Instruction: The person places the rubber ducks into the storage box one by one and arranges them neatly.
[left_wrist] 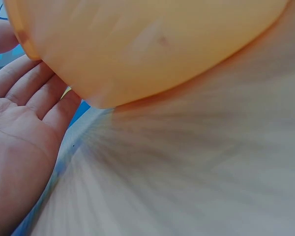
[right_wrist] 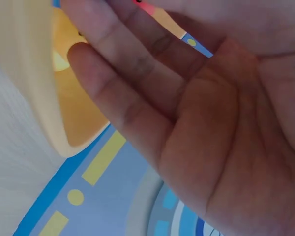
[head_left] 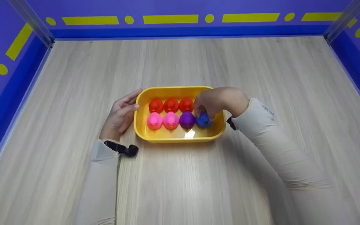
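Observation:
A yellow tub (head_left: 180, 140) holds small toy ducks in two rows. Three red ducks (head_left: 171, 105) show at the back; in front are two pink ducks (head_left: 171, 120), a purple duck (head_left: 187, 120) and a blue duck (head_left: 203, 120). My left hand (head_left: 119, 115) holds the tub's left side, thumb at the rim and fingers along the outer wall. Reaching in over the right end, my right hand (head_left: 219, 100) pinches the blue duck from above. It hides the tub's back right corner. In the right wrist view, the fingers (right_wrist: 123, 105) extend inside the tub wall.
The tub stands on a pale wood-grain table (head_left: 180, 181). Purple-blue panels (head_left: 180, 6) with yellow bars and dots border the back and both sides. Black wrist straps (head_left: 122, 148) sit over the light sleeves.

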Demonstrator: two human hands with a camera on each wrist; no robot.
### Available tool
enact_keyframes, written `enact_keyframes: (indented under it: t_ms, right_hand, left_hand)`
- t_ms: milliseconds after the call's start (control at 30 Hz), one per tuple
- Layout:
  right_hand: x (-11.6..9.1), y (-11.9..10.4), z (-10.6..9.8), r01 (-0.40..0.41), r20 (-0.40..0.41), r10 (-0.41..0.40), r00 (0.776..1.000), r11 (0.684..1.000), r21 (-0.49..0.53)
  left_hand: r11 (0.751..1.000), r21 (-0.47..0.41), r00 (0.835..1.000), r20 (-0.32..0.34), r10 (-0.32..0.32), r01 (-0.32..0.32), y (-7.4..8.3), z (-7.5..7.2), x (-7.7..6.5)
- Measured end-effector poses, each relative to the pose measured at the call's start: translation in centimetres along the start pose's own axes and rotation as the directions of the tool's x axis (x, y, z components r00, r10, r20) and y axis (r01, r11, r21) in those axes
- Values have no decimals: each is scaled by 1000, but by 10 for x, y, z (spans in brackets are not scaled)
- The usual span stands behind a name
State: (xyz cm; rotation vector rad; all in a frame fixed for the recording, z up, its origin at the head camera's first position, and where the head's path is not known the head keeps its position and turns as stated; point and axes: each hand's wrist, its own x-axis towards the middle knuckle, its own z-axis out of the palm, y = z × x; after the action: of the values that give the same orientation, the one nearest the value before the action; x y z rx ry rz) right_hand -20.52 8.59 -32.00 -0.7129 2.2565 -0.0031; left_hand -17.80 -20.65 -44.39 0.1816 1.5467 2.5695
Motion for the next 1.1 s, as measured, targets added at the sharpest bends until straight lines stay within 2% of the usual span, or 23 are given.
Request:
enact_keyframes:
  t_ms: [200, 733, 1100]
  right_hand:
    - [3, 2, 1, 29, -2, -29, 1000, 999, -14]
    - [3, 1, 5, -16, 19, 16, 1000, 1000, -11]
    - [2, 4, 6, 1, 3, -1, 1000, 1000, 4]
  left_hand:
    - [1000, 0, 1000, 2, 2, -2, -1, 0, -1]
    - [1000, 8, 1000, -19, -22, 22, 0, 1, 0]
    - [1000, 4, 1000, -4, -12, 12, -1, -1, 1]
